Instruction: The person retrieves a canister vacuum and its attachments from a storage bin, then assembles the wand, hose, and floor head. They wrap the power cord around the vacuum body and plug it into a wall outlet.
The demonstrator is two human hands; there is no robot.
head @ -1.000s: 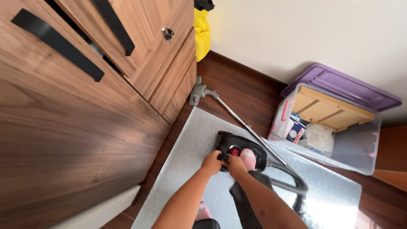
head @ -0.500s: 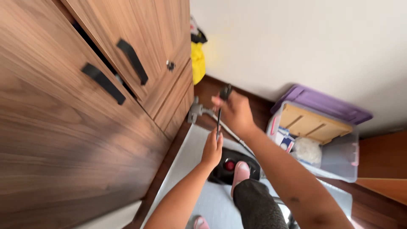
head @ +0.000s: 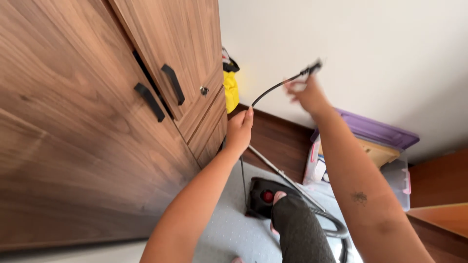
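At my far left stands the wooden wardrobe (head: 87, 126), its doors shut, two black handles (head: 161, 95) side by side, with a yellow bag (head: 230, 90) tucked in the corner past it against the white wall (head: 370, 44). My left hand (head: 239, 130) is raised in front of the wardrobe's edge, its grip closed around the black cord (head: 273, 88), which drops straight down from my fist to the black vacuum cleaner (head: 261, 197) on the grey mat (head: 229, 234); my foot rests on the machine beside its red button. From my left fist the cord arcs up and right to my right hand (head: 307, 95), blurred, its grip pinched shut on the plug end (head: 314, 65) held high before the wall. Below my right forearm, the vacuum's metal tube (head: 280, 173) slants across the floor, and a clear storage box (head: 390, 170) with a purple lid stands against the wall.
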